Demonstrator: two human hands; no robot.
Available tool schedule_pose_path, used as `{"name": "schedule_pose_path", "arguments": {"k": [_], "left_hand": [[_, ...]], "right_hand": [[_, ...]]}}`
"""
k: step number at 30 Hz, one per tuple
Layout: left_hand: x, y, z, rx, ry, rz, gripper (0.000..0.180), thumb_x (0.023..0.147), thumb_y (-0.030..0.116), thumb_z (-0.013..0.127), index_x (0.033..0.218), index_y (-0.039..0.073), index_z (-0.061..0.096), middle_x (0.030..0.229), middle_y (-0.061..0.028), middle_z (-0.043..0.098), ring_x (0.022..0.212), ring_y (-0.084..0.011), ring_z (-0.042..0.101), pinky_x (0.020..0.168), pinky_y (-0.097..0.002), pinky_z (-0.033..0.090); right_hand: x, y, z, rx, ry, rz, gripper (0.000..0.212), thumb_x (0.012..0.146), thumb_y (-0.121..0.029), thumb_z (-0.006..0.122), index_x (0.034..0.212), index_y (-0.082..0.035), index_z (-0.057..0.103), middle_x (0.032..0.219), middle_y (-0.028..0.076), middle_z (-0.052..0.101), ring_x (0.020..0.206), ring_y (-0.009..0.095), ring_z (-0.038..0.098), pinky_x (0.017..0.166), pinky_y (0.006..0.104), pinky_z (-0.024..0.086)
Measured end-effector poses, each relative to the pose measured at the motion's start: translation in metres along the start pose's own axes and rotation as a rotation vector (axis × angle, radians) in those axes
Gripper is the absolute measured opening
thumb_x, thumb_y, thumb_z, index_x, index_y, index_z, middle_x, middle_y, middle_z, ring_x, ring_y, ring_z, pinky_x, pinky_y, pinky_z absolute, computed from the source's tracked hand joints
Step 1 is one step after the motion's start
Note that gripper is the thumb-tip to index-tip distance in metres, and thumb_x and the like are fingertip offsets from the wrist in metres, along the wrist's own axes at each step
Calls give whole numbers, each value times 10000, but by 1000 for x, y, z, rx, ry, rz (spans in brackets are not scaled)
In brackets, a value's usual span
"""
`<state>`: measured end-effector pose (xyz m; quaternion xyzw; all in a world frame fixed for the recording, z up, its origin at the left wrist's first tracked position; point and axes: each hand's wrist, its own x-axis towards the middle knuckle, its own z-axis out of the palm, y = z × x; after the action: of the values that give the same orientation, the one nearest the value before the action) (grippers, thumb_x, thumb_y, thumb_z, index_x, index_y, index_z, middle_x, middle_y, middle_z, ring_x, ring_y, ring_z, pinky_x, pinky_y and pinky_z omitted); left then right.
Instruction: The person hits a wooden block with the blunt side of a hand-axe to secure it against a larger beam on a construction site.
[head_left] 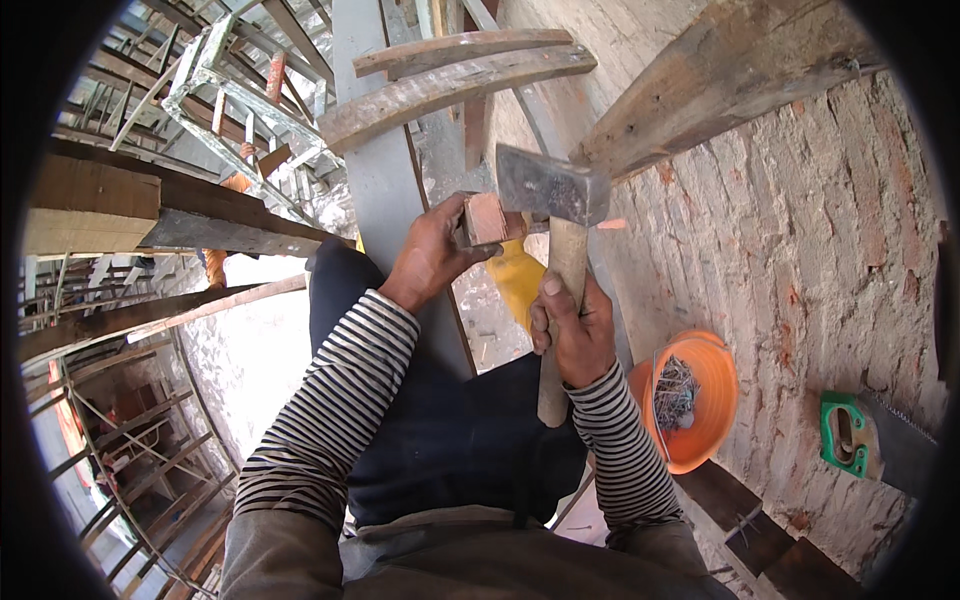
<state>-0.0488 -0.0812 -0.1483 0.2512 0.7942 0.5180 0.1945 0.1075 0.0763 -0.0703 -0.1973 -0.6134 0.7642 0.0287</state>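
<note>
My left hand [428,252] is closed around a short wooden block [487,219], whose reddish cut end faces up toward me. In my right hand [576,325] is a hatchet [566,245], gripped partway down its pale wooden handle. Its dark metal head stands upright just right of the block, with the broad side toward the left. Below the block a yellow boot [517,280] shows between my hands. My dark-trousered legs lie under both forearms.
An orange bucket [690,450] of nails and a green-handled handsaw [848,436] are by the rough brick wall [780,240] at right. Curved boards [460,85] lie across a grey plank [375,190] ahead. Timber beams and scaffolding fill the left, over a drop; someone in orange [214,266] is there.
</note>
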Motion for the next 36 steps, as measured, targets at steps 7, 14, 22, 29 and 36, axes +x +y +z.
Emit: {"name": "schedule_pose_path", "arguments": {"k": [7, 14, 22, 29, 36], "left_hand": [[2, 10, -1, -120, -43, -66, 576, 791, 81, 875, 1288, -7, 596, 1192, -146, 731, 1091, -206, 694, 934, -355, 565], [-8, 6, -3, -54, -14, -39, 574, 801, 28, 860, 1298, 0, 574, 1134, -87, 733, 1035, -147, 693, 926, -311, 568], [-8, -4, -11, -70, -64, -96, 564, 800, 29, 864, 1281, -13, 573, 1179, -86, 704, 1066, -159, 675, 952, -329, 559], [-9, 3, -9, -30, -40, -49, 574, 817, 31, 847, 1315, -33, 569, 1197, -107, 708, 1095, -187, 679, 981, -342, 551], [-13, 0, -16, -27, -13, -68, 585, 822, 24, 846, 1329, -30, 560, 1195, -111, 709, 1095, -180, 679, 976, -339, 556]], "right_hand": [[-6, 7, 2, -104, -12, -96, 345, 1046, -290, 612, 1122, 44, 574, 734, 63, 614, 635, 154, 592, 603, 310, 478], [-16, 7, 8, -261, -23, -183, 446, 1049, -401, 597, 1151, 31, 549, 718, 87, 608, 582, 170, 606, 557, 317, 482], [-8, -6, -2, 515, -112, 386, 498, 1050, -515, 540, 1078, -18, 539, 696, 29, 537, 540, 100, 538, 484, 256, 458], [-29, -20, 7, 35, 32, -332, 427, 1046, -329, 604, 1199, 62, 529, 744, 123, 631, 709, 182, 672, 655, 330, 508], [-14, -16, 5, -41, 34, -202, 416, 1052, -333, 591, 1205, 52, 552, 891, 214, 686, 857, 313, 731, 747, 401, 540]]}}
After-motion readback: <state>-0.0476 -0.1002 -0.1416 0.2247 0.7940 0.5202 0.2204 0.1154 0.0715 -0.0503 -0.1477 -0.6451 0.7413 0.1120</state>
